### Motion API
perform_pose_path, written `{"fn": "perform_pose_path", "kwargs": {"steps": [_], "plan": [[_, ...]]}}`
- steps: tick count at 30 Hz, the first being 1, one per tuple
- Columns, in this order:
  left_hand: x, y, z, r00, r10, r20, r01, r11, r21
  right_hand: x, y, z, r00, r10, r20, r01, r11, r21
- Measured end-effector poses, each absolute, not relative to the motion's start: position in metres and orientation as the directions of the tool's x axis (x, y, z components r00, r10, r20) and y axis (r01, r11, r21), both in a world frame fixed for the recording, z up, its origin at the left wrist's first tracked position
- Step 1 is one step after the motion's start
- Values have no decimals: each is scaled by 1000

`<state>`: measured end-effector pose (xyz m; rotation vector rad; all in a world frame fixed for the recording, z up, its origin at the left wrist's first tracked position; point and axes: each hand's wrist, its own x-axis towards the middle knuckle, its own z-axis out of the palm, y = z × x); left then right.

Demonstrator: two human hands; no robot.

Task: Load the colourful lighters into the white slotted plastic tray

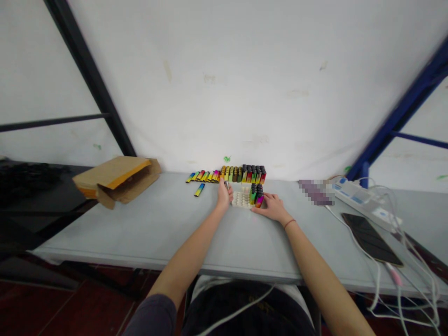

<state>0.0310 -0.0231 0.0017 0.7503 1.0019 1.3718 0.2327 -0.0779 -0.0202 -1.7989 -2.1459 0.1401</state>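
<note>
My left hand (pixel 225 193) is closed around a lighter (pixel 227 185), of which only a metallic end shows, at the left end of a white tray. This tray (pixel 241 200) has rows of small holders. Two short rows of colourful lighters with black tops (pixel 256 194) stand upright in its right part. My right hand (pixel 275 206) grips the tray's right end, thumb along the front edge and fingers beside the lighters. Behind the tray stand a block of black-topped lighters (pixel 254 173) and a block of yellow-topped lighters (pixel 231 173).
Several lighters (pixel 204 176) lie in a row at the back, with a single blue-yellow lighter (pixel 199 190) in front. An open cardboard box (pixel 117 176) lies at left. At right are a power strip (pixel 367 200), a phone (pixel 371 238) and tangled white cables (pixel 378 280).
</note>
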Motion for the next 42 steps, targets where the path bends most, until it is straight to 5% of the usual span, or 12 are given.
{"fn": "perform_pose_path", "kwargs": {"steps": [5, 9, 22, 33, 37, 42], "plan": [[34, -31, 8, 98, 962, 255, -215, -230, 949, 232, -77, -20, -146, 971, 192, 935, 199, -294], [39, -42, 12, 272, 822, 501, 18, -525, 851, 232, -78, -19, -138, 972, 191, 936, 191, -296], [38, -47, 10, 510, 725, 463, 221, -631, 744, 232, -77, -20, -141, 974, 176, 931, 191, -311], [26, -36, 14, 461, 748, 477, 372, -651, 662, 232, -78, -19, -138, 972, 189, 937, 190, -294], [1, -24, 20, 244, 843, 479, 684, -500, 532, 232, -78, -18, -147, 971, 186, 937, 197, -289], [-36, -14, 11, -297, 879, 373, 912, 145, 384, 232, -78, -18, -152, 972, 177, 932, 201, -302]]}}
